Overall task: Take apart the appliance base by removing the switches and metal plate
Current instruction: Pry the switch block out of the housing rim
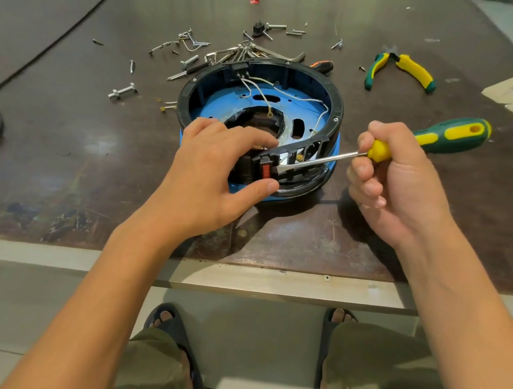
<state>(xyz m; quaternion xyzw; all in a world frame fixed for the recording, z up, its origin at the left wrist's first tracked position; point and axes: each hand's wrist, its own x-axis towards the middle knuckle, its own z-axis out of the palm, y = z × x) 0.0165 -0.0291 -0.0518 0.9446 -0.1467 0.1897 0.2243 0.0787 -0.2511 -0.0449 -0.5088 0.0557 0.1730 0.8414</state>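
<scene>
The appliance base (336, 114) sat on the worktop (67, 146) between the hands, a round black ring around a blue metal plate (219, 104) with oval cut-outs and loose white wires (289, 93). The left hand (214, 166) gripped its near side, thumb just below the red switch (265, 169). The right hand (398, 188) clasped a yellow-and-green screwdriver (452, 135), tip against the black housing beside that switch. Pliers (415, 70) and loose screws (199, 49) lay beyond the hands.

No text, label, brand or number can be read anywhere. The screwdriver (452, 135), the pliers (414, 72) and the red switch (265, 169) show plain colour only; any marking is too small to tell.
</scene>
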